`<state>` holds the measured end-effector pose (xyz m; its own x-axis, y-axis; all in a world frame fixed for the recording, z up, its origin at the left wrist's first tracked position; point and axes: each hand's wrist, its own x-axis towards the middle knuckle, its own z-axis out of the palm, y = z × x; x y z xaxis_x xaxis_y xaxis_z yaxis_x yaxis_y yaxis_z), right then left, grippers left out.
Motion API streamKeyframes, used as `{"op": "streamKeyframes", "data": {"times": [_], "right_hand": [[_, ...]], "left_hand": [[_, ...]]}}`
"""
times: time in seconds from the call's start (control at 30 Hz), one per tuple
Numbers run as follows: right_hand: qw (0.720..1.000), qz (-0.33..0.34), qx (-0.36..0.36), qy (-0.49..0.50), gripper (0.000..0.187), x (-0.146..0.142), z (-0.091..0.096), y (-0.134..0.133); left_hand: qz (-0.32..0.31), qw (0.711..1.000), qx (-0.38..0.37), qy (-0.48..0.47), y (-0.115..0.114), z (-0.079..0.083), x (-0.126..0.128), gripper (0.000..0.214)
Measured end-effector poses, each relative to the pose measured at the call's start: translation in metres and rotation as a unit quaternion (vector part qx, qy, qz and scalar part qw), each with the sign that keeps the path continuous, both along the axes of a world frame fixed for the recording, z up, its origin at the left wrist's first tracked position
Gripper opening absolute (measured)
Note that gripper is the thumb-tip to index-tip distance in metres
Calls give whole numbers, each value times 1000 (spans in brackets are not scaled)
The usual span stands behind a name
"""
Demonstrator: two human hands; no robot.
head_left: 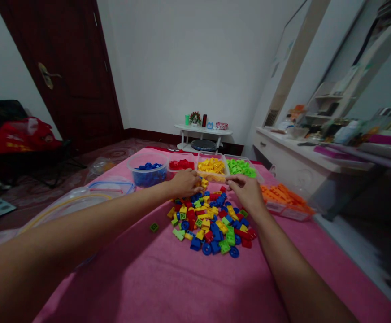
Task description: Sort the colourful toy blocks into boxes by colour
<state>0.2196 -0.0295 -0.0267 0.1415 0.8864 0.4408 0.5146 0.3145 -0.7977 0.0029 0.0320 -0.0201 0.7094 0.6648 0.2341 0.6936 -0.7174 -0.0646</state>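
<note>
My left hand (186, 183) is above the far edge of a mixed pile of toy building bricks (212, 220), its fingers curled against yellow bricks (203, 183). My right hand (246, 189) has thumb and fingers pinched together at the front right corner of the clear box of yellow bricks (215, 178). Whatever lies between those fingertips is too small to make out. The pile mixes blue, red, yellow and green pieces, with some blue wheel-like rings. One green brick (154, 227) lies apart on the left.
Behind the pile stand a round tub of blue bricks (148, 177), a box of red bricks (181, 164) and a box of green bricks (241, 168). Orange pieces (284, 197) fill a box at right. Clear lids (71, 204) lie left on the pink cloth (168, 282).
</note>
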Motion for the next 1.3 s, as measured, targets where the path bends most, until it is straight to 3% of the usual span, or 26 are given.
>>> {"op": "streamKeyframes", "data": {"times": [0.17, 0.3, 0.37, 0.43, 0.57, 0.63, 0.73, 0.83, 0.93, 1.03, 1.13, 1.3], "right_hand": [[1000, 18, 10, -6, 20, -1, -3, 1], [999, 10, 19, -41, 20, -1, -8, 5], [997, -9, 20, -69, 19, 1, -13, 8], [996, -24, 3, -91, 21, 4, -22, 12], [994, -26, -37, -102, 47, 8, -44, 20], [994, -15, -52, -93, 58, 6, -51, 22], [995, 40, -83, -37, 62, -3, -53, 20], [987, 105, -113, 35, 49, -13, -45, 14], [984, 116, -123, 54, 38, -15, -38, 10], [991, 89, -100, 17, 31, -13, -36, 10], [994, 65, -80, -33, 28, -10, -35, 10], [994, 72, -46, -62, 26, -8, -35, 9]], "left_hand": [[47, 990, -123, -50, -2, 14, -8, 56], [183, 981, -57, -27, -1, 27, -25, 59], [247, 968, -41, 23, -1, 23, -32, 59], [264, 959, -79, 59, 0, 12, -35, 61], [242, 957, -157, 40, 2, -12, -32, 62], [214, 961, -176, 22, -1, -15, -29, 60], [134, 965, -224, 10, -10, -3, -27, 57], [63, 949, -307, -24, -19, 20, -28, 56], [36, 930, -361, -63, -17, 37, -25, 54], [6, 964, -259, -65, -5, 37, -12, 45], [-21, 993, -112, -9, 10, 22, 7, 34], [35, 996, -55, 56, 19, -5, 33, 42]]}}
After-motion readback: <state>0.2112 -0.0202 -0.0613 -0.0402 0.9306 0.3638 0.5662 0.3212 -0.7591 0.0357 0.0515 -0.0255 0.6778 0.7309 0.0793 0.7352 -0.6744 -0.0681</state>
